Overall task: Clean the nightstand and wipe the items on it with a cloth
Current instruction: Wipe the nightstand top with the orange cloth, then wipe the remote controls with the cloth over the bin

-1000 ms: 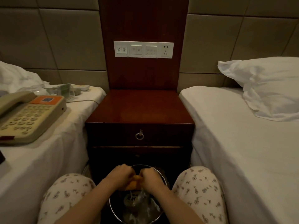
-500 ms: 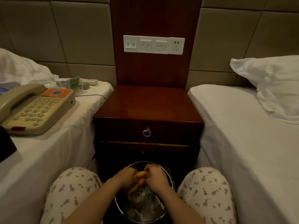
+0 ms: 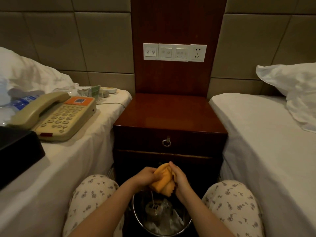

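Observation:
A dark red wooden nightstand [image 3: 168,115] stands between two beds, its top bare and its drawer closed with a ring pull [image 3: 166,142]. Low in front of it, both my hands hold a bunched orange cloth [image 3: 163,181] over a round metal bin [image 3: 142,224]. My left hand [image 3: 145,177] grips the cloth's left side and my right hand [image 3: 179,178] grips its right side. A beige telephone [image 3: 54,117] with an orange label lies on the left bed. A black box [image 3: 17,151] sits in front of the telephone.
White-sheeted beds [image 3: 266,151] flank the nightstand, with a pillow [image 3: 294,89] on the right one. Small items and a cable [image 3: 100,92] lie at the left bed's head, with a plastic water bottle [image 3: 18,101] beside the telephone. A switch and socket panel [image 3: 174,52] is on the wall.
My hands have lifted the orange cloth up out of the bin, and it now shows more fully between them. The camera has tilted, bringing the left bed's items further into view.

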The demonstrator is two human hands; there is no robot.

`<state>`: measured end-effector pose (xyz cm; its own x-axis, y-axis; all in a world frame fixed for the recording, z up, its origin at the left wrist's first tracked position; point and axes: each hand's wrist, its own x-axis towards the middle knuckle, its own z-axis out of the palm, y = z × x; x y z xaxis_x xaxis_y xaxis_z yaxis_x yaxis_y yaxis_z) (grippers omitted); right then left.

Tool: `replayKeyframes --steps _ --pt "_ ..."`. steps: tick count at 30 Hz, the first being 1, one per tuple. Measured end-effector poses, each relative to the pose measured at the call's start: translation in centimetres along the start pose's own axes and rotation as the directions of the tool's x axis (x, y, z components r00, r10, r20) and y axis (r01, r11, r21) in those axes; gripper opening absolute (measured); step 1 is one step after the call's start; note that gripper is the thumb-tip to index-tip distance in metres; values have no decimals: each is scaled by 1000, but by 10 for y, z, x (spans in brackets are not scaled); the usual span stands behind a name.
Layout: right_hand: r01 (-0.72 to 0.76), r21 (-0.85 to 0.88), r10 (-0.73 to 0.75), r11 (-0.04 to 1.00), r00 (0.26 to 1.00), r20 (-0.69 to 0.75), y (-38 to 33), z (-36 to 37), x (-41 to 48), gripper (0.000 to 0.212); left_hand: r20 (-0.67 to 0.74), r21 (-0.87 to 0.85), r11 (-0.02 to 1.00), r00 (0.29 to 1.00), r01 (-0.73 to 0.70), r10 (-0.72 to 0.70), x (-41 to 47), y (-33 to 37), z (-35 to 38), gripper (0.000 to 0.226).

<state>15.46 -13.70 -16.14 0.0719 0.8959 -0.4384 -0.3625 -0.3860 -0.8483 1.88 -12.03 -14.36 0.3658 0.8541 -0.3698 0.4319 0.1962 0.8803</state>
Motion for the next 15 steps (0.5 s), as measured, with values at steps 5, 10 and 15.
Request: replayKeyframes --steps 5,10,15 --pt "-148 200 158 968 987 -34 1 5 -6 51 22 -147 989 999 -26 30 -3 -1 7 16" --pt "-207 282 215 937 977 5 -2 24 -11 53 -260 122 982 950 -145 173 0 7 18 18" --pt "-30 98 42 995 991 -127 -35 62 -15 40 -465 350 923 825 -162 321 -3 24 6 26"
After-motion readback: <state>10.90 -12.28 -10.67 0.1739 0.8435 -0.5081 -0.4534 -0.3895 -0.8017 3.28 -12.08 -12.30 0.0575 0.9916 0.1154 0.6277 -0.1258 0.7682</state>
